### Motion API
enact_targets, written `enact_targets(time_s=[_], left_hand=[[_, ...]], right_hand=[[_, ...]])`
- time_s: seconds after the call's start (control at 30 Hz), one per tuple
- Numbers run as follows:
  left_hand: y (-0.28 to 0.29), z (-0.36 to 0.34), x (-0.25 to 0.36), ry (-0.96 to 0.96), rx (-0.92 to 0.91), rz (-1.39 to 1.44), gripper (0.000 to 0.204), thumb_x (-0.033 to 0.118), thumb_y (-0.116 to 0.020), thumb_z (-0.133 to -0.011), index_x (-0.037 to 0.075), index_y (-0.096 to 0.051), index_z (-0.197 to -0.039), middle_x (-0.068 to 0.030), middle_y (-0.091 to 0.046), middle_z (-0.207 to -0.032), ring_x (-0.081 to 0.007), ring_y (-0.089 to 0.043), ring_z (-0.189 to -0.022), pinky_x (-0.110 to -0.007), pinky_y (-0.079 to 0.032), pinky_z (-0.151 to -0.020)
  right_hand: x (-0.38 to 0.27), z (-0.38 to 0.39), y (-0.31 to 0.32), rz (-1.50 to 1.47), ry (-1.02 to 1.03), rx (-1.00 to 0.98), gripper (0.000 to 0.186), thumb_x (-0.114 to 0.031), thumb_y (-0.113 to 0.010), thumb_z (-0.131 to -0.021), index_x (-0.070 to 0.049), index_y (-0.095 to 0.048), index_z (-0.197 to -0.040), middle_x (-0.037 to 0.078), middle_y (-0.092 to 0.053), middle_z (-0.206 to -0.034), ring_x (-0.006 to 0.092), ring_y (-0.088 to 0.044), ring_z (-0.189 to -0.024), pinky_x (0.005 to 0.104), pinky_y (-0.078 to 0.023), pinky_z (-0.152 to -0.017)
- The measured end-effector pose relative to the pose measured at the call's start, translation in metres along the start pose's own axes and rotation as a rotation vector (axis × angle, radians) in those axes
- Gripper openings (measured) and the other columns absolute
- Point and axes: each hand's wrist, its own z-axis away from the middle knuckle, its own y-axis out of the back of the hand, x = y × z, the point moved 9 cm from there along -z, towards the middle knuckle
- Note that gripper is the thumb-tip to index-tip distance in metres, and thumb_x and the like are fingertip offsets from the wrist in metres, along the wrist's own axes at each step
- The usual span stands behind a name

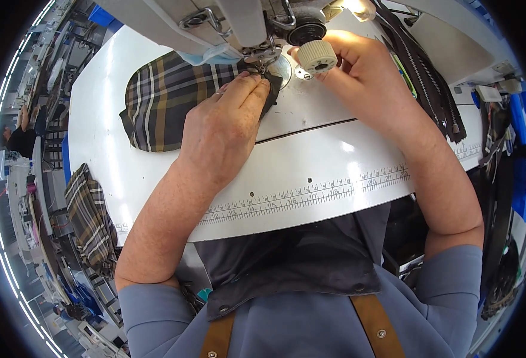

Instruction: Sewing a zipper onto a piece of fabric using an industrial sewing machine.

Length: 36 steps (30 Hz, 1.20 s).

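A plaid fabric piece [164,101] with dark edging lies under the sewing machine's presser foot [261,67]. My left hand [218,128] rests on its right part, fingers extended close together, tips just beside the foot. My right hand [370,83] is right of the needle, fingers curled behind a ridged cream knob [316,55]; what they hold, if anything, is hidden. A round metal plate [282,74] shows between my hands on the white work surface [298,155].
Black zippers [436,95] lie at the right. More plaid fabric [87,221] hangs at the table's left edge. Blue bins [519,119] stand beyond the right side. A printed ruler [310,194] runs along the front edge. Another person [21,134] is at the far left among machines.
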Motion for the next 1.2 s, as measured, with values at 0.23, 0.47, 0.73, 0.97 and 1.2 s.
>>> enact_targets(time_s=[0.23, 0.47, 0.73, 0.97, 1.2], left_hand=[[-0.001, 0.0, 0.001, -0.011, 0.005, -0.004, 0.052, -0.01, -0.072, -0.07, 0.002, -0.07, -0.121, -0.0127, -0.07, -0.119, -0.028, -0.071, -0.105, -0.035, -0.06, -0.088], [-0.001, 0.001, 0.002, -0.016, 0.019, -0.025, 0.049, -0.009, -0.073, -0.071, 0.001, -0.071, -0.119, -0.0135, -0.07, -0.118, -0.0284, -0.071, -0.106, -0.035, -0.06, -0.088], [-0.001, 0.001, 0.001, -0.005, 0.012, -0.009, 0.048, -0.008, -0.074, -0.073, 0.001, -0.07, -0.12, -0.0138, -0.07, -0.119, -0.0287, -0.071, -0.106, -0.035, -0.06, -0.089], [-0.001, 0.002, 0.002, -0.009, 0.0, -0.022, 0.052, -0.009, -0.071, -0.072, 0.002, -0.069, -0.122, -0.0132, -0.069, -0.12, -0.0289, -0.071, -0.107, -0.036, -0.06, -0.09], [0.0, 0.0, 0.005, -0.037, -0.011, -0.049, 0.044, -0.004, -0.069, -0.076, 0.001, -0.069, -0.12, -0.0116, -0.069, -0.118, -0.027, -0.071, -0.107, -0.034, -0.061, -0.086]], right_hand=[[0.017, -0.006, 0.003, -0.203, -0.054, 0.059, 0.031, -0.031, -0.067, -0.099, -0.001, -0.074, -0.097, -0.001, -0.062, -0.069, 0.0076, -0.052, -0.06, 0.028, -0.042, -0.057], [0.034, -0.005, 0.002, -0.156, -0.121, -0.019, 0.028, -0.026, -0.06, -0.1, -0.007, -0.076, -0.113, -0.007, -0.064, -0.081, 0.0005, -0.047, -0.07, 0.0188, -0.042, -0.066], [0.035, -0.007, 0.004, -0.252, -0.17, 0.042, 0.028, -0.028, -0.058, -0.103, -0.006, -0.074, -0.101, -0.007, -0.055, -0.072, 0.0015, -0.048, -0.069, 0.0198, -0.042, -0.064], [0.034, -0.007, -0.005, -0.471, -0.227, -0.023, 0.031, -0.03, -0.058, -0.106, 0.0, -0.067, -0.104, -0.001, -0.064, -0.085, 0.0048, -0.055, -0.077, 0.0217, -0.045, -0.069], [0.026, -0.011, -0.008, -0.589, -0.087, -0.044, 0.036, -0.034, -0.047, -0.111, -0.005, -0.065, -0.1, -0.004, -0.058, -0.079, 0.0044, -0.049, -0.07, 0.0211, -0.042, -0.064]])
